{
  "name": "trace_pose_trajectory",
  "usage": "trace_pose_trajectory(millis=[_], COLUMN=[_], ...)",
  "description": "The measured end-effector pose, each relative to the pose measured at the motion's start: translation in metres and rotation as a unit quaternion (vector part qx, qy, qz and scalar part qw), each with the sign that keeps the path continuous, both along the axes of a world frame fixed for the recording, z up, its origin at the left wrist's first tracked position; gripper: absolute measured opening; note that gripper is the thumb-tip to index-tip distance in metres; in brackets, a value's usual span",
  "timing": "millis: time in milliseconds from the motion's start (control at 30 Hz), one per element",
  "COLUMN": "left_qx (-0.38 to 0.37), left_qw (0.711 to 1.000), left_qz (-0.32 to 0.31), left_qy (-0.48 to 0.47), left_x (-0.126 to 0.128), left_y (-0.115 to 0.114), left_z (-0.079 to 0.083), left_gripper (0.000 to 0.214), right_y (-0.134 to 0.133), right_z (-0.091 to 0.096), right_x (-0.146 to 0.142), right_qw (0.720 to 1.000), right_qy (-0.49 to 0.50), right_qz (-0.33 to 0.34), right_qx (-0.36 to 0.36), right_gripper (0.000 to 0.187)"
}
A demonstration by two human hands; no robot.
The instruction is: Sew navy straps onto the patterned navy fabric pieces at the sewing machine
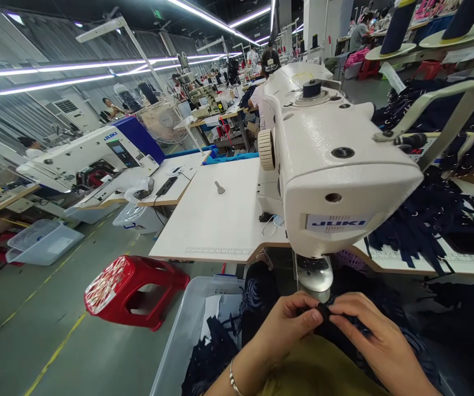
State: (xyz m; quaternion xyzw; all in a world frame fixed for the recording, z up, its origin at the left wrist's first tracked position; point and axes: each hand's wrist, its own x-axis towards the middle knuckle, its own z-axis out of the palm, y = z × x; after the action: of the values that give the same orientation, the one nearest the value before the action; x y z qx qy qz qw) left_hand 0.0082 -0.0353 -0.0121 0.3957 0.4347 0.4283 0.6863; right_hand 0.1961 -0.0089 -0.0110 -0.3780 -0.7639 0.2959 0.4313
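My left hand (292, 319) and my right hand (363, 316) meet just in front of the sewing machine. Between their fingertips they pinch a small dark piece of fabric (323, 311), mostly covered by the fingers. Right behind it is the round metal end (316, 275) of the machine's arm, below the white JUKI head (344, 170). Whether the fabric touches that metal I cannot tell. A bracelet circles my left wrist. Many navy straps with shiny metal rings (414, 220) lie heaped on the table to the right.
On the left, a clear plastic bin (175, 335) holds more navy straps (212, 352). Beyond it a red stool (138, 291) stands on the floor. A small grey metal piece (219, 187) lies on the white tabletop (220, 225). Another JUKI machine (97, 148) stands farther left.
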Motion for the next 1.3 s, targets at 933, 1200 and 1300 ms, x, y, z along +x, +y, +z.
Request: trace_pose_trajectory(millis=[933,1200,1300], left_qx=[0.426,0.436,0.447], left_qw=[0.815,0.802,0.801], left_qz=[0.101,0.063,0.061], left_qy=[0.380,0.403,0.392], left_x=[0.000,-0.008,-0.004], left_y=[0.001,0.009,0.013], left_z=[0.003,0.006,0.007], left_gripper=[0.021,0.023,0.020], right_y=[0.012,0.055,0.067], right_z=[-0.006,-0.088,-0.114], right_x=[0.039,0.127,0.142], right_qw=[0.972,0.809,0.778], right_qy=[0.057,0.212,0.298], right_qz=[-0.038,-0.181,-0.229], right_qx=[-0.223,-0.518,-0.503], right_gripper=[0.022,0.023,0.032])
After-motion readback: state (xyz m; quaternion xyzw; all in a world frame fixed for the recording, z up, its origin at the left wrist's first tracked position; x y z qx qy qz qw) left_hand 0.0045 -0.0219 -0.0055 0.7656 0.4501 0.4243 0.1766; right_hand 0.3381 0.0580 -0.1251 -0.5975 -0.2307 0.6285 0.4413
